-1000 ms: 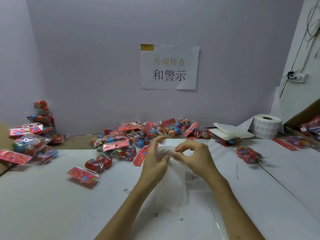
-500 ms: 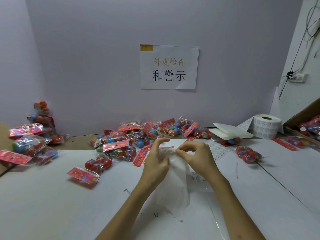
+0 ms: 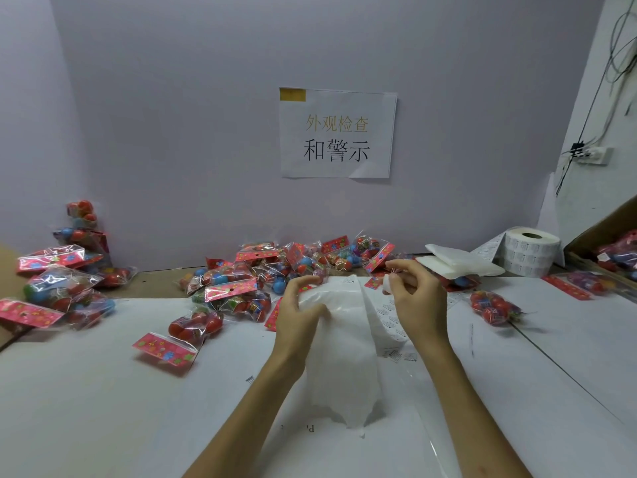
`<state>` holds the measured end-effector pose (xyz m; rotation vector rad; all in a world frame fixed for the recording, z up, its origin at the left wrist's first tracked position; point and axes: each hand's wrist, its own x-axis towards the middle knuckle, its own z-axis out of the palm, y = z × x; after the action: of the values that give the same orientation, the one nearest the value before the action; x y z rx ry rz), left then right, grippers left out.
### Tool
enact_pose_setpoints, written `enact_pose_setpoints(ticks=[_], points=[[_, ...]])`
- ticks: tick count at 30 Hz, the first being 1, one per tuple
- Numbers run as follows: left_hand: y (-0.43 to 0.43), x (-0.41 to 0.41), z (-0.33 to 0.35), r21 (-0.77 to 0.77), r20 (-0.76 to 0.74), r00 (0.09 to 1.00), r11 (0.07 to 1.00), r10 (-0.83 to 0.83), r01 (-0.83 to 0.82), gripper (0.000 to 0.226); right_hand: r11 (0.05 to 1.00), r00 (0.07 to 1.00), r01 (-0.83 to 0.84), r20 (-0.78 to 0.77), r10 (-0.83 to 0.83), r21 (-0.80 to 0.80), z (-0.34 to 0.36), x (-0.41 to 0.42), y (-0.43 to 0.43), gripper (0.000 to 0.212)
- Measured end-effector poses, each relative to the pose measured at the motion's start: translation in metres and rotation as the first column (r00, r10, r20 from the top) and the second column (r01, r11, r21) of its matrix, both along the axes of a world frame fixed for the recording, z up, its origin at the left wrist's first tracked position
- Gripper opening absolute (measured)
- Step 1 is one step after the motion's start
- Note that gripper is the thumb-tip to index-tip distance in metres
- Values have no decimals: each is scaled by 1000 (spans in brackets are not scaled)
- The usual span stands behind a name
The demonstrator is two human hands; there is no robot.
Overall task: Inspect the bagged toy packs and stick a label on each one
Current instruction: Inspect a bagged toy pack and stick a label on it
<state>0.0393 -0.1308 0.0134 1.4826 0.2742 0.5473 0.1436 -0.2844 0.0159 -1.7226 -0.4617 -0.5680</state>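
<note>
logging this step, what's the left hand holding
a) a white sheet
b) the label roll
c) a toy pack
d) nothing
a: the left hand grips the upper edge of a white sheet, while the right hand pinches a small white piece; the toy packs and the label roll lie on the table, apart from both hands.
</note>
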Motion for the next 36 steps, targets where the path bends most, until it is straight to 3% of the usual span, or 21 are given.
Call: enact_pose_setpoints(ticks=[3,6,10,12,13,14,16,20,22,24,26,28,32,36], points=[[-1,-5,7,-36,-29,998,998,-58,57,52,997,998,57,-3,-57,47,3,0,-3,16],[-1,-8,8,-43,-76,958,961,-276,273,62,985,993,113,-41,-108,133,5,3,-10,17],[-1,-9,3,1,-172,754,765,-634,644,65,967,991,108,-106,-86,231,5,8,-16,31],[-4,-9,0,77,-257,619,623,-742,779,57,965,989,80,-141,-45,248,5,11,-18,32],[-7,-9,-3,135,-294,595,584,-748,800,49,967,988,69,-151,-32,245,4,11,-18,32],[-10,-7,-6,201,-318,618,586,-719,785,39,971,988,63,-152,-28,231,3,12,-18,30],[-14,-2,-12,310,-301,749,683,-590,662,21,978,989,59,-141,-31,201,2,12,-17,26],[-10,6,-14,406,-113,963,874,-243,268,11,983,991,25,-136,0,180,4,7,-12,16],[-6,6,-14,482,-7,999,875,-47,45,20,987,991,9,-133,13,161,3,6,-8,14],[-4,4,-12,520,106,993,849,47,-96,33,991,992,-7,-126,24,130,3,3,-5,12],[-4,2,-9,458,146,989,886,10,-77,30,994,994,-38,-100,48,100,2,0,0,12],[-4,3,-7,371,55,994,926,-92,65,15,996,996,-67,-59,71,64,-1,-4,5,14],[-11,2,-9,398,-138,974,890,-182,223,32,992,991,-129,-20,129,10,-4,-9,13,22],[-12,2,-10,435,-141,958,854,-249,286,12,983,985,-172,-33,170,-64,-5,-10,12,29]])
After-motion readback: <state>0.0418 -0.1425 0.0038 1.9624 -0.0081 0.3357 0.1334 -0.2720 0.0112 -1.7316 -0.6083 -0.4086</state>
